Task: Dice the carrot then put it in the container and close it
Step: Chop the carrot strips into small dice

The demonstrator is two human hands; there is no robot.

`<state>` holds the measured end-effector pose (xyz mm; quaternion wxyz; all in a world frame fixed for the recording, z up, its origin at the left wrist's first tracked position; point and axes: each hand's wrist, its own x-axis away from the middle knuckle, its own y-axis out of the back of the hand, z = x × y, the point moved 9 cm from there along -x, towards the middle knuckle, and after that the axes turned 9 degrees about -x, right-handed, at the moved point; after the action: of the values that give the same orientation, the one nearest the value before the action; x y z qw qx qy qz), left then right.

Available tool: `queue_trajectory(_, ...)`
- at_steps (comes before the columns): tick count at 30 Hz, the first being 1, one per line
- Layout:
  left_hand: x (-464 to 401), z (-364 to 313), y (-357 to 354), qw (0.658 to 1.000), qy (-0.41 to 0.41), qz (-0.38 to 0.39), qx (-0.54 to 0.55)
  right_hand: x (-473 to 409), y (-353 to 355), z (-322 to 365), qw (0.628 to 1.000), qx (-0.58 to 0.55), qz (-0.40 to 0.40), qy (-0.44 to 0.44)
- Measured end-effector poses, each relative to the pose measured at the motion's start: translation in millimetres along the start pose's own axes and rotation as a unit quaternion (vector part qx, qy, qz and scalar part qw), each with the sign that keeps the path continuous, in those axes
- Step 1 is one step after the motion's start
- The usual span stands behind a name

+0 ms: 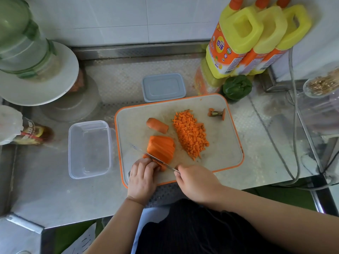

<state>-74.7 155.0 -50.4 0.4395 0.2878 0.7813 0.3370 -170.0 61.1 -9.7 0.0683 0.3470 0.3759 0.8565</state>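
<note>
Head view: right hand (pixel 199 182) grips knife (pixel 154 158), blade laid across the carrot slices (pixel 161 148). Left hand (pixel 142 177), fingers curled, pins the near end of the slices on cutting board (pixel 223 143). Diced pile (pixel 190 133) just right of them, uncut carrot chunk (pixel 157 125) behind. Clear container (pixel 89 149) sits open on desk (pixel 60 197) left of board; lid (pixel 163 87) lies behind board, apart.

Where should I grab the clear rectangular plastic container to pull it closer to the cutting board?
Pinch the clear rectangular plastic container by its long right rim, the side that faces the orange-edged cutting board, coming down from above. It sits upright, open and empty, so fingers can probably hook inside that wall.
</note>
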Motion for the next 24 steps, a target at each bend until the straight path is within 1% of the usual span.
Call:
queue_trajectory(14, 2, 2, 3, 1.000, 0.007, -0.013, 0.014, 9, -12, 4, 1.000, 0.005, -0.015, -0.004)
queue_trajectory(24, 4, 1, 2, 1.000, -0.002, -0.020, 0.007, 9, -11, 10, 0.999, 0.040, -0.010, -0.002)
